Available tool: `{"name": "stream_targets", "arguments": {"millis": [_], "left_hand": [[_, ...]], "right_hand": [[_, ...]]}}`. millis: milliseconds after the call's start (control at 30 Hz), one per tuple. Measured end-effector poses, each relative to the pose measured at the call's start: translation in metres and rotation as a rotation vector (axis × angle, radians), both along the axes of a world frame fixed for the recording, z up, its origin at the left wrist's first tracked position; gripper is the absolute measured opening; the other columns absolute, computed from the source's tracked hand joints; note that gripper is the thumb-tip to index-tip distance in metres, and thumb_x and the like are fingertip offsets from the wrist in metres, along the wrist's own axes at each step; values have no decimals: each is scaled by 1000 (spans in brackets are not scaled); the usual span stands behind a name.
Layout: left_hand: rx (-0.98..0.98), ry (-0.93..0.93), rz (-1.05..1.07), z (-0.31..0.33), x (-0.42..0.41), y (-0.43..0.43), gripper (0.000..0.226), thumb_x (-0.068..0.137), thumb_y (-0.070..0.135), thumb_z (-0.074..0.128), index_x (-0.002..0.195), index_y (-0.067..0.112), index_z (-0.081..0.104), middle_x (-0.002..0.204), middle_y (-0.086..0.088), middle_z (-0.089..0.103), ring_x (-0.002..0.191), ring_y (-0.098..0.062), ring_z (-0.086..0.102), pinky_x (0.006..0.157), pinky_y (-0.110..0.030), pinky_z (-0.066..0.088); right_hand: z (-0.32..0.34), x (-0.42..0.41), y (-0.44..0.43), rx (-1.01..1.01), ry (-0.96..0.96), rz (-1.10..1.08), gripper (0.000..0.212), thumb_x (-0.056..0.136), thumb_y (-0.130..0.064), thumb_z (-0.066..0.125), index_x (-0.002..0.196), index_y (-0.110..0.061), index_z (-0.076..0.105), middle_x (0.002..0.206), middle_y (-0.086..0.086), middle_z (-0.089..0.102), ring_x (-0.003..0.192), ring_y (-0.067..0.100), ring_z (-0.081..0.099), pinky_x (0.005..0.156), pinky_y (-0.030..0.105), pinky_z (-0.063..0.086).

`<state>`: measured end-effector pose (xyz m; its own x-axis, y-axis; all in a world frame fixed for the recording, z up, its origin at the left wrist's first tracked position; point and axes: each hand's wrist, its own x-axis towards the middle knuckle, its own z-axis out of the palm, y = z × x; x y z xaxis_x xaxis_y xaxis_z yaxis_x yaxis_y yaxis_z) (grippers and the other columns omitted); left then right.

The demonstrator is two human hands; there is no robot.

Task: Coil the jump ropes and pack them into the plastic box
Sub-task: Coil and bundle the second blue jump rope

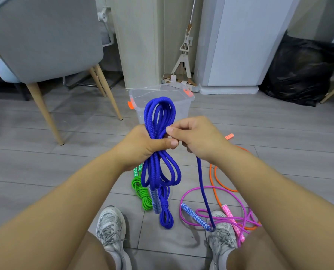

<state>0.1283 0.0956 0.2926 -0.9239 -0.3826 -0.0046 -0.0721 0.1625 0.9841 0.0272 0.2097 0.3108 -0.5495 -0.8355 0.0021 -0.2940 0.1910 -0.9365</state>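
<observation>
My left hand [142, 145] grips the middle of a folded blue jump rope [158, 114], its loops sticking out above and below the fist and one handle [156, 201] hanging down. My right hand [197, 139] pinches the same rope's free strand beside the bundle; that strand runs down to the other blue handle [195, 216] lying by my right shoe. The clear plastic box [183, 108] with orange clips stands open on the floor just behind the rope. A coiled green rope [141, 193], a second coiled blue rope [165, 211], a loose pink rope [238, 199] and a loose orange rope [216, 180] lie on the floor.
A grey chair [45, 36] with wooden legs stands at the left. A mop [183, 55] leans in the corner behind the box, next to a white cabinet [240, 45]. A black rubbish bag [298, 71] sits at the right. My two shoes [110, 228] rest on the grey tile floor.
</observation>
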Motion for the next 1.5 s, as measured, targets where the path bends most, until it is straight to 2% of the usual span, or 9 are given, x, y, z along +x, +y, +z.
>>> {"name": "stream_targets", "arguments": {"millis": [167,300,433,633,867,1000,1200,1333,1500], "left_hand": [[24,-43,-9,3,2,-2,30,79,-4,67,60,19,62,50,7,51,47,-6,46,49,-16,40],[27,-79,148,2,3,-15,15,78,2,70,70,12,62,54,-4,50,50,-16,47,52,-28,43],[35,-69,335,4,7,-28,21,73,-2,73,67,10,58,49,-2,51,45,-14,49,48,-26,45],[-282,-305,252,-5,11,-27,20,71,2,75,69,13,58,57,-4,52,50,-18,47,51,-23,41],[-854,-610,-135,-14,2,5,24,72,7,62,62,14,41,57,-1,44,48,-15,40,46,-24,35],[-850,-496,-291,-12,2,14,22,68,6,61,64,15,42,58,1,44,49,-11,39,48,-21,37],[-706,-219,-123,4,6,18,34,63,0,65,58,22,40,47,7,43,44,-7,36,42,-14,31],[-581,-113,113,10,9,12,36,62,5,72,78,24,46,59,8,49,48,-2,44,44,-12,34],[-457,-26,233,11,11,5,40,66,7,76,93,24,51,66,7,58,52,-2,51,48,-12,42]], "right_hand": [[-3,-5,6,31,16,65,8,90,-13,59,89,-15,67,58,-9,52,41,-2,43,45,7,33],[-7,-18,18,134,202,46,7,88,-20,62,92,-18,68,63,-5,55,51,0,45,52,13,41],[-14,-34,36,248,402,67,16,90,-29,59,89,-14,68,70,1,61,71,20,58,78,38,53],[-13,-24,38,-39,749,122,27,92,-33,48,106,-19,66,77,-3,54,77,7,46,71,15,37],[-1,-10,11,-276,745,66,21,89,-21,56,105,-20,69,77,-9,47,77,3,46,70,9,35],[-2,-21,1,-264,452,-55,10,83,-17,68,87,-26,70,74,-10,58,73,6,53,69,13,41],[-13,-33,-2,-85,197,-64,17,74,-11,75,67,-17,61,63,5,64,60,11,57,64,32,49],[-18,-28,1,17,394,17,45,76,8,61,58,-32,52,52,-16,55,52,-7,52,54,10,39],[-23,-7,6,186,393,139,24,88,-29,60,68,-16,63,61,-6,62,49,2,47,50,13,37]]}}
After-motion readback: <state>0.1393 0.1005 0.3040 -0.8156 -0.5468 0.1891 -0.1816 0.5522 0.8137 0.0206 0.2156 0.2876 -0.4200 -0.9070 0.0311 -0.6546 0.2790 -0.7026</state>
